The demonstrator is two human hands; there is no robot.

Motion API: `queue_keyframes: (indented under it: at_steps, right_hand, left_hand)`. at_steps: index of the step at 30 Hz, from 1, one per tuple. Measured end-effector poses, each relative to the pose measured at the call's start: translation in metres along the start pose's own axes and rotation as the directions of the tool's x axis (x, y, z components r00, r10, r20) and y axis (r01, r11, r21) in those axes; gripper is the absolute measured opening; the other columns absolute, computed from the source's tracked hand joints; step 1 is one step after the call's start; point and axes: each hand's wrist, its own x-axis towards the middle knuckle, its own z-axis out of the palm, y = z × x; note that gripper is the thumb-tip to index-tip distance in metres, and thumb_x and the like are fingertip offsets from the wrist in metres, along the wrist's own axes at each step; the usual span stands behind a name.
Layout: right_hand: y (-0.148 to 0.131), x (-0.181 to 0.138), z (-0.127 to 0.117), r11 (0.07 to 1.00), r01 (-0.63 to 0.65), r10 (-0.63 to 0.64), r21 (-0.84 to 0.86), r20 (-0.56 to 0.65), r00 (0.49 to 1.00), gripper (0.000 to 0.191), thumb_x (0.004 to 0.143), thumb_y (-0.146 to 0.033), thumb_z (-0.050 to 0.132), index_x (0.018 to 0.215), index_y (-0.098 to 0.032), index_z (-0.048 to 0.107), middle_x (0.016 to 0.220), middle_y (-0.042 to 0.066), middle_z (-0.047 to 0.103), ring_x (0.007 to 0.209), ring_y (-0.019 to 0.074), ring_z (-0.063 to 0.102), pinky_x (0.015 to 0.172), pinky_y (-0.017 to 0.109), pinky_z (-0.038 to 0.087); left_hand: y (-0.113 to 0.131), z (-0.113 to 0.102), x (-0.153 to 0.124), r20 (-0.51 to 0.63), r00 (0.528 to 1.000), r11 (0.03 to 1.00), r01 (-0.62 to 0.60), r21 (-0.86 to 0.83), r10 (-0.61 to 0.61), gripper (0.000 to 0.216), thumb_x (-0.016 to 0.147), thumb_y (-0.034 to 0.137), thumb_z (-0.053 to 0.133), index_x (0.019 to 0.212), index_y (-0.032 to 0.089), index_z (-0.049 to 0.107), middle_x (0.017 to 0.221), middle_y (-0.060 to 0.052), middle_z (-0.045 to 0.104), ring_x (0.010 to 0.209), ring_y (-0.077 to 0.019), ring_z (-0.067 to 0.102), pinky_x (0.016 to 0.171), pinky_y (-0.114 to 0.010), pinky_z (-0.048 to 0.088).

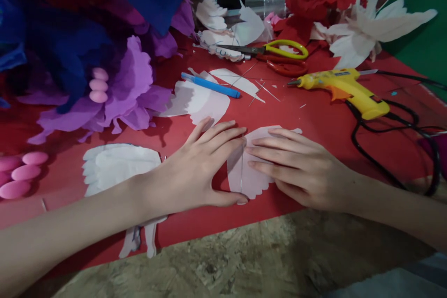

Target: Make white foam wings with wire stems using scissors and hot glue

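Observation:
A white paper petal [240, 172] lies flat on the red sheet [314, 116] near the table's front edge, with a thin wire running down its middle. My left hand [195, 167] rests flat, fingers stretched out, with its fingertips and thumb touching the petal's left side. My right hand [296, 167] lies flat on the petal's right side, fingers straight and together, pressing the paper down. Neither hand grips anything.
A yellow glue gun [349, 91] with a black cord lies at the right. Yellow-handled scissors [275, 49] and a blue pen [209, 84] lie behind. More white petals [118, 165], purple and blue paper flowers [129, 84], red and white flowers [363, 23] and pink oval pieces [21, 174] surround the spot.

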Motion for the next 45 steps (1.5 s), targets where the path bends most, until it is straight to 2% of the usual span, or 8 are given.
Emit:
queue_keyframes:
  at_steps: [14,22,27,30,33,35,39,45]
  right_hand:
    - [0.002,0.003,0.0,0.996,-0.061,0.061,0.068,0.008,0.998,0.027,0.086,-0.013,0.04,0.102,-0.012,0.061,0.113,0.013,0.062,0.113,0.0221,0.052,0.092,0.045,0.048]
    - [-0.001,0.001,0.005,0.961,-0.278,0.278,0.0,-0.048,0.959,0.028,0.082,-0.01,0.041,0.103,-0.014,0.059,0.115,0.013,0.061,0.108,0.0249,0.054,0.091,0.047,0.047]
    - [0.02,0.004,-0.014,0.915,-0.371,0.343,-0.156,-0.182,0.922,0.023,0.082,-0.013,0.045,0.099,-0.014,0.06,0.1,0.013,0.065,0.094,0.0253,0.058,0.083,0.044,0.049]
    - [0.044,0.001,-0.032,0.757,-0.552,0.504,-0.351,-0.224,0.834,0.024,0.081,-0.018,0.045,0.096,-0.009,0.062,0.094,0.018,0.063,0.089,0.029,0.057,0.078,0.044,0.048]
    - [0.065,-0.006,-0.042,0.47,-0.71,0.785,-0.525,-0.119,0.608,0.032,0.078,-0.018,0.049,0.1,0.001,0.061,0.097,0.026,0.059,0.092,0.0338,0.054,0.077,0.044,0.046]
    - [0.076,-0.01,-0.044,0.369,-0.734,0.867,-0.57,-0.074,0.494,0.037,0.076,-0.018,0.051,0.101,0.007,0.059,0.098,0.029,0.057,0.095,0.0357,0.054,0.078,0.044,0.046]
    - [0.09,-0.013,-0.047,0.296,-0.773,0.917,-0.561,-0.06,0.394,0.043,0.075,-0.018,0.054,0.108,0.009,0.056,0.101,0.028,0.058,0.099,0.0325,0.055,0.082,0.038,0.045]
    - [0.096,-0.014,-0.055,0.22,-0.812,0.966,-0.541,0.007,0.257,0.025,0.071,-0.016,0.057,0.095,-0.009,0.062,0.094,0.016,0.064,0.084,0.0259,0.062,0.073,0.034,0.047]
  left_hand:
    - [0.001,0.001,-0.001,-0.023,1.0,1.0,-0.008,-0.021,0.008,0.071,0.069,0.062,0.063,0.114,0.01,0.048,0.135,-0.02,0.046,0.131,-0.0312,0.034,0.11,-0.056,0.018]
    - [0.003,-0.001,-0.001,-0.019,1.0,0.999,0.006,-0.038,-0.006,0.062,0.068,0.06,0.065,0.106,0.013,0.049,0.135,-0.018,0.046,0.131,-0.0325,0.034,0.109,-0.059,0.017]
    - [0.001,0.001,-0.001,-0.041,0.999,0.999,-0.026,-0.034,0.024,0.059,0.067,0.058,0.067,0.101,0.012,0.051,0.132,-0.021,0.048,0.128,-0.0343,0.038,0.107,-0.062,0.021]
    - [0.001,0.0,-0.001,-0.039,0.999,0.999,-0.03,-0.035,0.028,0.058,0.067,0.058,0.067,0.1,0.013,0.051,0.133,-0.021,0.047,0.128,-0.0336,0.038,0.107,-0.061,0.023]
    - [0.001,-0.002,-0.001,-0.029,0.999,0.999,-0.024,-0.022,0.024,0.058,0.067,0.058,0.066,0.101,0.013,0.051,0.133,-0.021,0.047,0.128,-0.0338,0.038,0.106,-0.061,0.023]
    - [0.001,-0.003,0.0,-0.024,1.0,1.0,-0.02,-0.007,0.02,0.059,0.067,0.059,0.066,0.102,0.013,0.051,0.133,-0.021,0.048,0.128,-0.0337,0.038,0.107,-0.06,0.024]
    - [0.002,-0.003,0.0,-0.013,1.0,1.0,-0.01,0.014,0.01,0.058,0.067,0.059,0.066,0.101,0.015,0.05,0.133,-0.019,0.047,0.128,-0.0319,0.038,0.108,-0.056,0.025]
    - [0.001,-0.002,0.0,0.005,1.0,1.0,-0.005,0.0,0.005,0.059,0.067,0.058,0.066,0.102,0.014,0.051,0.134,-0.02,0.046,0.128,-0.0327,0.039,0.107,-0.058,0.025]
